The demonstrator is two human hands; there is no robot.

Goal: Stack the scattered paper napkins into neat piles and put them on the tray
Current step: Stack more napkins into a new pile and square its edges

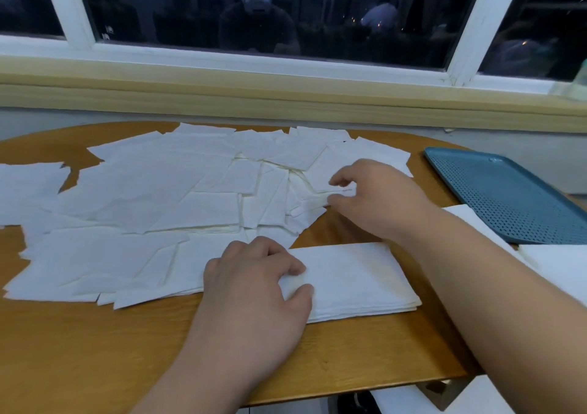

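Left hand [254, 280]: rests on the left end of the neat stack [355, 277], fingers curled, thumb and forefinger closed on the stack's edge.
Right hand [378, 197]: reaches over the stack, thumb and forefinger pinching a single napkin [313, 202] at the right edge of the loose spread.
Neat stack: several white folded napkins, edges roughly squared, lying flat on the wooden table [95, 350] near its front edge.
Scattered napkins [152, 191]: many white sheets overlapping at all angles across the left and middle of the table.
Tray [508, 197]: teal, perforated, at the table's right side, apart from both hands; nothing lies on its visible part.
Other napkins [559, 264]: white sheets just in front of the tray, at the right border.
Background: white-framed window [470, 26] with dark panes.
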